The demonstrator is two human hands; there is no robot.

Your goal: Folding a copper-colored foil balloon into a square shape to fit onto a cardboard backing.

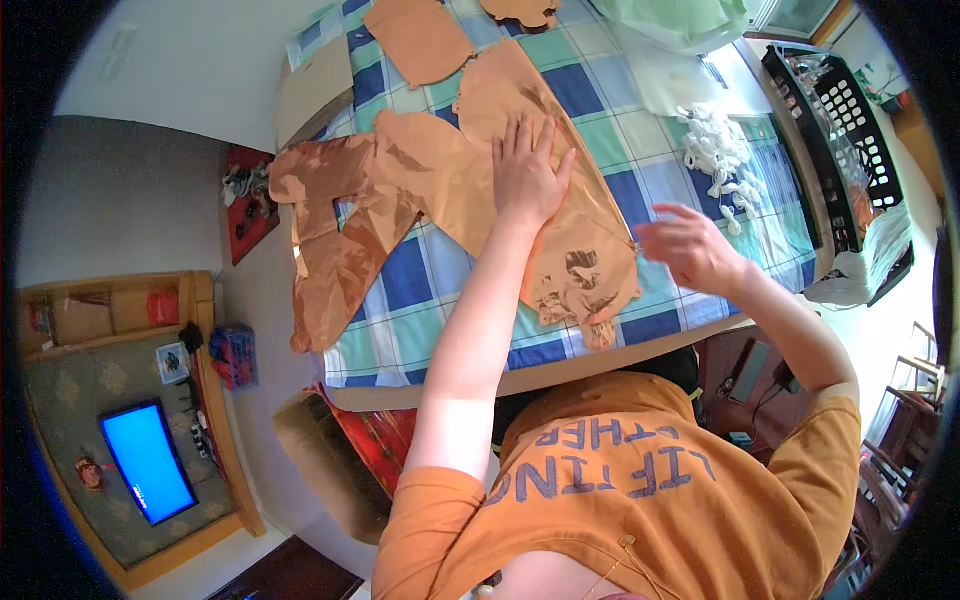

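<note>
Left hand [527, 175] is flat, fingers spread, pressing the orange fabric cutout [480, 190] onto the checked tablecloth [640, 150]; nothing is pinched. Right hand [690, 248] hovers blurred just right of the cutout's lower edge, fingers loosely open, holding nothing I can make out. Risk: the cutout's far-left part overhangs the tablecloth's edge, and its weight could drag the piece askew if the palm lifts.

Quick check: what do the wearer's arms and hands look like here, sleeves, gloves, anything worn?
Both arms are bare below short orange T-shirt sleeves. Left hand and right hand are ungloved; no rings, watch or bands show. The shirt front carries grey block lettering.
</note>
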